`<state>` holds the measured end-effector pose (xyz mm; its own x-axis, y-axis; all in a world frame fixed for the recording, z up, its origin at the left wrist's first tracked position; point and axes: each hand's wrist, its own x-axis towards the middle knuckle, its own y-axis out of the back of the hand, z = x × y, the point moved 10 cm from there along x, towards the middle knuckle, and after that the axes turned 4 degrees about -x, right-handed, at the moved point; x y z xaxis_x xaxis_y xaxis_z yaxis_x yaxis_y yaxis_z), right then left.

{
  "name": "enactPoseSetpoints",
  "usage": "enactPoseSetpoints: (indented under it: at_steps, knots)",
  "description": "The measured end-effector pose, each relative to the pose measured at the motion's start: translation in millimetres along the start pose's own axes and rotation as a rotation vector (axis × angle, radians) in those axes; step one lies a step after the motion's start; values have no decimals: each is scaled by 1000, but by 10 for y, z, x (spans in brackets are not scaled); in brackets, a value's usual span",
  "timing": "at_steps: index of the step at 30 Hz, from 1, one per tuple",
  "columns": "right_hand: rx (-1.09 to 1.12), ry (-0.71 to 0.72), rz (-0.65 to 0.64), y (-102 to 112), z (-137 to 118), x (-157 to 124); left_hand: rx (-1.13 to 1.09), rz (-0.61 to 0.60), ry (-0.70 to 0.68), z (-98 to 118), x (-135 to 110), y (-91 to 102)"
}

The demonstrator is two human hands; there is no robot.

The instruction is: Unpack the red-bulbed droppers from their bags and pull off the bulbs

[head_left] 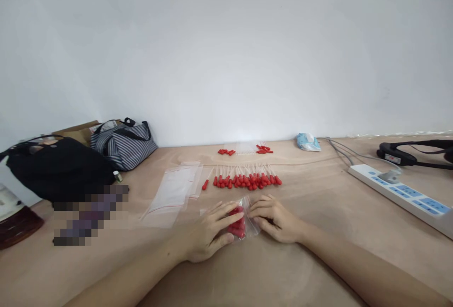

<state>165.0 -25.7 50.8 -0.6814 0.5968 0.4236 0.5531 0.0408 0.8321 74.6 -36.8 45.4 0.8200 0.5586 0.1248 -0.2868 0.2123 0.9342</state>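
A small clear plastic bag (241, 222) full of red-bulbed droppers lies on the tan table (318, 260) in front of me. My left hand (207, 234) lies over its left side with the fingers pressing on it. My right hand (274, 217) pinches the bag's right edge. Just beyond the hands, a row of loose droppers (247, 179) with red bulbs lies on the table. One single dropper (205, 184) lies to the left of the row. Two small groups of red-bulbed droppers (244, 150) lie further back near the wall.
A stack of empty clear zip bags (173, 194) lies to the left. A black bag (60, 168) and a striped bag (123, 143) stand at the far left. A white power strip (399, 191), a black headset (414, 153) and a blue tissue pack (308, 142) are on the right.
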Motion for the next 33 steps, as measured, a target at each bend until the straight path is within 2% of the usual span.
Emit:
enactPoseSetpoints:
  at_steps: [4,8,15,18,23,28,33]
  knots:
    - [86,-144,41,-64,192,84,-48,8,33,-35,18,-14]
    - [90,-221,5,-117,281,126,-59,10,26,-24,31,-13]
    - [-58,-180,-143,-206,146,123,-67,17,-4,-7,25,-14]
    - [-71,-168,-130,-185,88,113,-59,3,9,-17,30,-26]
    - [-122,-131,-139,-164,27,84,-70,54,-17,7,25,13]
    - [-154,-154,-143,-177,94,73,-104,56,-4,-8,23,7]
    - [-101,-158,-60,-173,134,97,-108,58,-13,-9,24,-5]
